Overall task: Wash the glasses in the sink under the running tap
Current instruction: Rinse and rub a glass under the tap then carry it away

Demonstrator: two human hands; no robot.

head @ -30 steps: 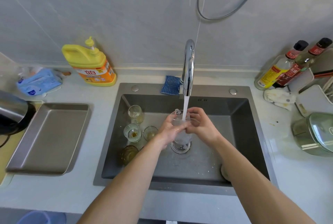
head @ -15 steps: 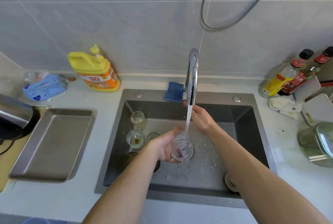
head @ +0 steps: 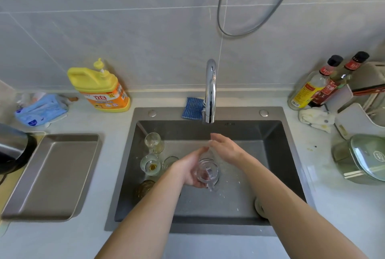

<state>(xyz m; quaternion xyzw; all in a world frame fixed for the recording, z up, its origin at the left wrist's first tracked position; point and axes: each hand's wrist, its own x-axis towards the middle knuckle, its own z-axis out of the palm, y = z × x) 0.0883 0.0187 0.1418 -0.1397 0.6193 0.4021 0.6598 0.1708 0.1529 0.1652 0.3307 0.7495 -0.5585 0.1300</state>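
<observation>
over the middle of the dark sink, the left hand grips a clear glass, fingers curled round its side from the left. the clear glass is tipped over with its mouth toward the camera, and a small label shows through it. it hangs above the drain

the right hand is just behind and above it, fingers straight and close together, holding nothing; whether it touches the rim cannot be told. it sits below the spout of the chrome tap, and the stream is too faint to make out

four more glasses stand at the sink's left side: a stemmed glass nearest the back wall, a glass with amber dregs in front of it, a small glass just to the right of that, and a brownish glass nearest the front, beside the left forearm

on the counter, a yellow dish soap bottle stands back left, a metal tray lies left of the sink, a blue scrubbing pad rests on the rim beside the tap, and two sauce bottles and a glass-lidded pot sit on the right
</observation>
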